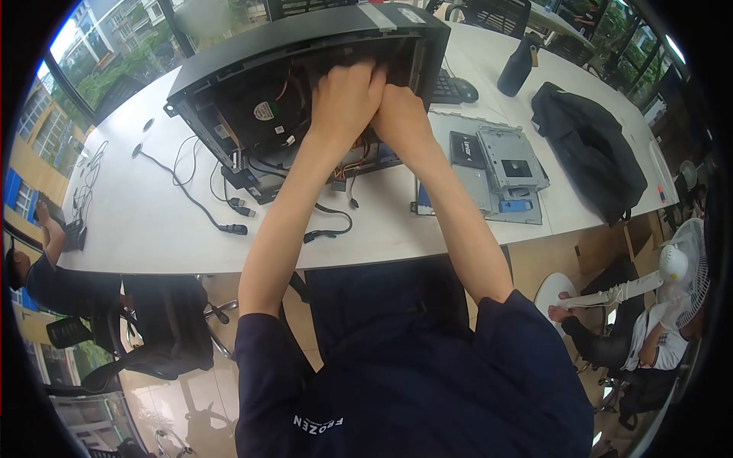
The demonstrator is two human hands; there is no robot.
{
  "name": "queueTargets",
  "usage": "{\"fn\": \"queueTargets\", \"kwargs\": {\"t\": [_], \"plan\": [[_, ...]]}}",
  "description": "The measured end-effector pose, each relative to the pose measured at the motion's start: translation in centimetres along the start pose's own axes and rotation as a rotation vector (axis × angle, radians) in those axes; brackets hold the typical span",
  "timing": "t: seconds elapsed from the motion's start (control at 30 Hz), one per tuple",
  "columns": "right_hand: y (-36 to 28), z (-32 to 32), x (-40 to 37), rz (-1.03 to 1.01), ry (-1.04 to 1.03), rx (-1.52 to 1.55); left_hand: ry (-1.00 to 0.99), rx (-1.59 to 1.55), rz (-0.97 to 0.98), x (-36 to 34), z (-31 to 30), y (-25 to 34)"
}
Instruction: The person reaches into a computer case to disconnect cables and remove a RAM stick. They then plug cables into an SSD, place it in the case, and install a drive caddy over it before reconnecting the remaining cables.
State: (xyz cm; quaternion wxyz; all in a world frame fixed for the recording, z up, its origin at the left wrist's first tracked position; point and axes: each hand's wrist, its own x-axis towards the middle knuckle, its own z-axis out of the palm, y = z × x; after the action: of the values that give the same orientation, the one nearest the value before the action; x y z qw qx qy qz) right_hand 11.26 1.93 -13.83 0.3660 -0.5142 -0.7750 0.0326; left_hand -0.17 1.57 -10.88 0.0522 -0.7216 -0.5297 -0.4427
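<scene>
Black computer case (252,53), opened: our left hand (347,95) and right hand (398,114) meet inside; we cannot tell what they grasp. A blind tug could snag the loose cables (233,228).

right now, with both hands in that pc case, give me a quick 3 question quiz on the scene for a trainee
1. True or false: the left hand and the right hand both reach into the open computer case.
2. What lies on the table beside the case, on the right hand's side? A) metal drive bracket B) laptop C) hammer
3. Fill in: the loose cables trail from the case onto a ____ tabletop.

Key: 1 true; 2 A; 3 white.
</scene>
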Motion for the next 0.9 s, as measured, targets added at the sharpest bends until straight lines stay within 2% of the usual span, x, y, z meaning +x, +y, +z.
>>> {"fn": "queueTargets", "kwargs": {"t": [0.2, 0.3, 0.37, 0.4, 0.47, 0.57, 0.63, 0.67, 0.7, 0.77, 0.9], "plan": [[0.2, -0.1, -0.4, -0.022, 0.022, -0.004, 0.003, 0.0, 0.006, 0.5, 0.2, -0.1], [-0.4, -2.1, -2.3, -0.016, 0.04, 0.034, 0.011, 0.013, 0.019, 0.7, 0.1, -0.1], [-1.5, -5.1, -3.3, 0.002, 0.325, 0.232, 0.058, 0.036, 0.032, 0.4, 0.6, -0.5], [-1.5, -6.2, -3.0, -0.002, 0.32, 0.234, 0.061, 0.038, 0.026, 0.4, 0.6, -0.7], [-0.3, -8.1, -2.2, 0.047, 0.6, 0.467, 0.051, 0.081, 0.005, 0.3, 0.6, -0.9], [2.7, -8.3, 1.2, -0.12, 0.447, 0.7, 0.045, 0.021, -0.009, 0.2, 0.4, -0.9], [4.0, -6.9, 2.8, -0.177, 0.199, 0.892, 0.075, 0.031, 0.001, 0.1, 0.6, -1.0], [4.8, -6.2, 3.1, -0.087, -0.017, 1.089, 0.096, 0.04, 0.007, 0.1, 0.8, -1.0], [5.5, -5.1, 3.2, -0.095, -0.013, 1.085, 0.103, 0.038, 0.014, 0.3, 0.7, -0.9], [6.1, -3.3, 3.7, 0.054, -0.117, 1.288, 0.066, 0.019, -0.042, 0.2, 0.3, -0.8], [4.8, -2.8, 3.5, 0.077, -0.047, 1.271, 0.075, 0.03, -0.048, 0.0, -0.2, -0.7]]}}
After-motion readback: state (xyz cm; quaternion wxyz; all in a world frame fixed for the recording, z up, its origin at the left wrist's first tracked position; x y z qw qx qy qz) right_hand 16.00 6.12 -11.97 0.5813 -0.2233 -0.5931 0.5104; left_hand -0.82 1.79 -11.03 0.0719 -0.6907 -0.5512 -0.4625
